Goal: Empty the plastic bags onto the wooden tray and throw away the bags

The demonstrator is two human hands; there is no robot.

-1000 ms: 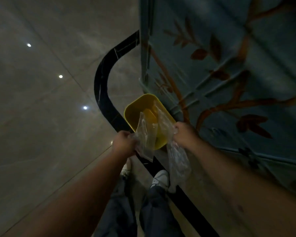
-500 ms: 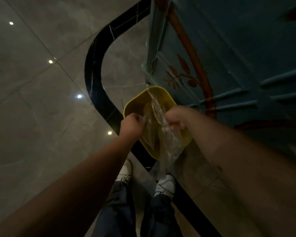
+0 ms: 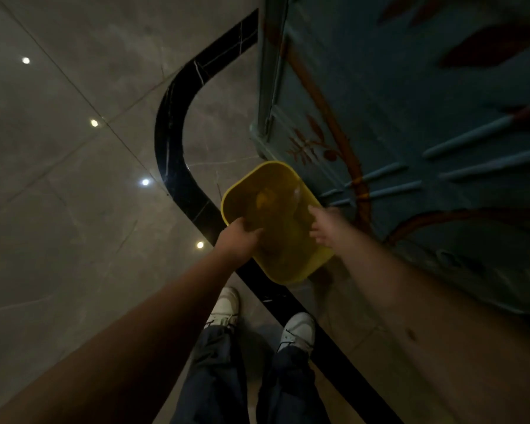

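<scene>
A yellow plastic bin (image 3: 291,267) stands on the floor beside a blue patterned cabinet. My left hand (image 3: 242,237) hovers over the bin's near left rim with its fingers loosely curled downward, and I see no bag in it. Over the right rim, my right hand (image 3: 323,226) is blurred, its fingers spread and holding nothing. A faint clear sheen of plastic bag (image 3: 294,195) shows inside the bin near its far wall. The wooden tray is out of view.
The blue cabinet (image 3: 410,133) with orange branch patterns rises close on the right. A curved black inlay strip (image 3: 172,148) crosses the glossy grey tile floor. My two white shoes (image 3: 225,307) stand just short of the bin.
Both hands held clear plastic bags above the bin before. Now the bags are gone from my hands, the right hand's fingers have spread, and both hands sit lower over the bin.
</scene>
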